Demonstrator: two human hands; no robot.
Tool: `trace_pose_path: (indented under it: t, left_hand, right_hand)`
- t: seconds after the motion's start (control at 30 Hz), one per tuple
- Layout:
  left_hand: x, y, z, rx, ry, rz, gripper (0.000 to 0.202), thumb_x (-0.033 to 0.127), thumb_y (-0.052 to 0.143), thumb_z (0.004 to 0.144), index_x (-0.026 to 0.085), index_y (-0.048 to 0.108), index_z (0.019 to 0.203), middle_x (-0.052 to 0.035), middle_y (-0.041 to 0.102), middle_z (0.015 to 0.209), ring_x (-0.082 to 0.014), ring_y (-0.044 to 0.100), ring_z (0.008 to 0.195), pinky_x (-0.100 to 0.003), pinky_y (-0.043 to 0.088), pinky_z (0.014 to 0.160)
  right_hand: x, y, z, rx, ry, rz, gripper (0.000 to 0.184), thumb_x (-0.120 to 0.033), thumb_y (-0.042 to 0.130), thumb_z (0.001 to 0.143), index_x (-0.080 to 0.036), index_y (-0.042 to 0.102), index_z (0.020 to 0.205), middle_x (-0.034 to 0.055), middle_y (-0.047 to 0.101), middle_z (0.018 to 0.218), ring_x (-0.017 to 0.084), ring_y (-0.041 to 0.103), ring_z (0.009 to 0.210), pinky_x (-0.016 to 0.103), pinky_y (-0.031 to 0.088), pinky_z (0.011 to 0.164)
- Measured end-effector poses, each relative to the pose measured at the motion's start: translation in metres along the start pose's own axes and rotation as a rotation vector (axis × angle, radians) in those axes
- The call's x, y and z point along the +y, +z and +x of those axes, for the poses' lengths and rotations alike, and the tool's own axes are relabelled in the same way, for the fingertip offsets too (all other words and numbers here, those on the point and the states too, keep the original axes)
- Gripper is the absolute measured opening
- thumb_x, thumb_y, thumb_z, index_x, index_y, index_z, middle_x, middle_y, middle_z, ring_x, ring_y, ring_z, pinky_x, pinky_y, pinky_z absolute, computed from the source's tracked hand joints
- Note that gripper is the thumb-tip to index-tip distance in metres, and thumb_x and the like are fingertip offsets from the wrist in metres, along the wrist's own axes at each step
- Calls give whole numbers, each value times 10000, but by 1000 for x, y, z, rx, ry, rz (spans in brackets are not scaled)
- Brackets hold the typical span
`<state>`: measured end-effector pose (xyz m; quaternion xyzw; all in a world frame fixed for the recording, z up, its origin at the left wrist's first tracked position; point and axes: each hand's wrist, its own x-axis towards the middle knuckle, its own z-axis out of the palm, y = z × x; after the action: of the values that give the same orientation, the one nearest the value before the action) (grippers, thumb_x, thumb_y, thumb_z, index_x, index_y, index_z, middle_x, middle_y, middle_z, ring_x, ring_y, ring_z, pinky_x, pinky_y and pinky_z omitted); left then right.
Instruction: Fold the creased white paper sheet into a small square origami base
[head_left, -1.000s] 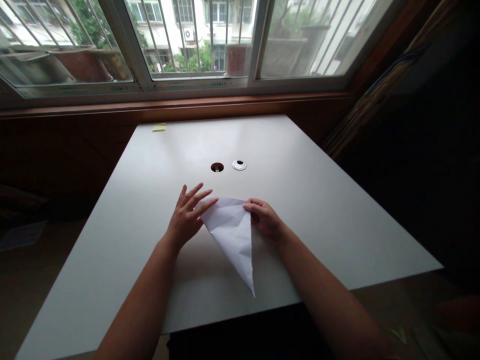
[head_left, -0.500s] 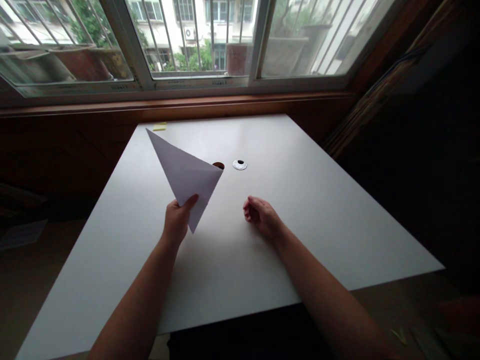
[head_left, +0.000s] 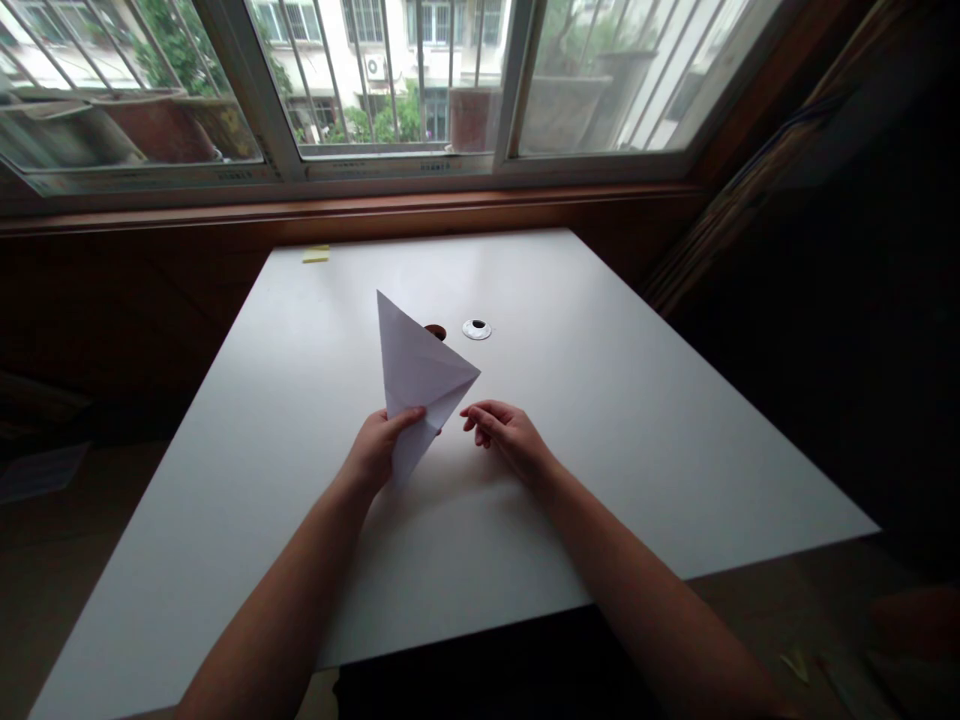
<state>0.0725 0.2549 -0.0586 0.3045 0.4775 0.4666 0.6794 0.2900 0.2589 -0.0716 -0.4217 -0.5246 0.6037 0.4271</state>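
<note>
A folded white paper, a pointed triangle shape, stands lifted above the white table with its long tip up and away from me. My left hand pinches its lower part between thumb and fingers. My right hand hovers just right of the paper, fingers loosely curled and apart, holding nothing and not touching the sheet.
A round cable hole and a white grommet cap lie behind the paper. A small yellow note sits at the table's far left corner. A wooden sill and barred window run along the back; dark space lies to the right.
The paper, flat under both hands a second ago, was lifted by my left hand, swung left, then turned back toward centre. My right hand let go and has moved slightly left toward it.
</note>
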Motion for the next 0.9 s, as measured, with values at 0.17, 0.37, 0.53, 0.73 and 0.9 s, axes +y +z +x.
trace_pose_path:
  t: [0.17, 0.37, 0.53, 0.73, 0.9]
  left_hand:
    - [-7, 3, -2, -71, -21, 60, 368, 365, 818, 667, 56, 742, 852, -172, 745, 803, -243, 690, 665, -305, 496, 616]
    - [-8, 5, -4, -103, -5, 97, 362, 380, 825, 666, 85, 750, 861, -143, 748, 834, -233, 684, 676, -289, 480, 607]
    - [-5, 6, -2, -114, 52, -33, 394, 360, 815, 693, 103, 722, 978, -149, 748, 955, -239, 702, 761, -310, 536, 676]
    - [-3, -5, 8, 25, 158, -155, 356, 293, 807, 713, 106, 707, 999, -112, 752, 958, -204, 706, 827, -301, 557, 775]
    - [2, -18, 17, 151, 259, -225, 268, 267, 823, 689, 125, 711, 885, -49, 749, 881, -125, 686, 759, -211, 551, 725]
  right_hand:
    - [0, 2, 1, 9, -6, -19, 307, -480, 661, 810, -174, 682, 804, 38, 674, 763, 113, 535, 586, 246, 398, 538]
    - [4, 0, 2, 53, 20, 3, 243, -405, 685, 772, -168, 657, 729, 23, 644, 655, 124, 526, 565, 262, 392, 537]
    - [3, -4, 0, -53, 90, -26, 281, -425, 716, 750, -159, 643, 697, 10, 625, 620, 106, 501, 537, 245, 365, 523]
    - [-3, -10, -2, -223, 149, -142, 309, -448, 721, 745, -151, 642, 712, 11, 631, 628, 107, 517, 547, 235, 368, 525]
    - [-4, -15, -2, -304, 151, -190, 289, -432, 701, 755, -150, 638, 742, 7, 621, 641, 114, 529, 569, 238, 381, 547]
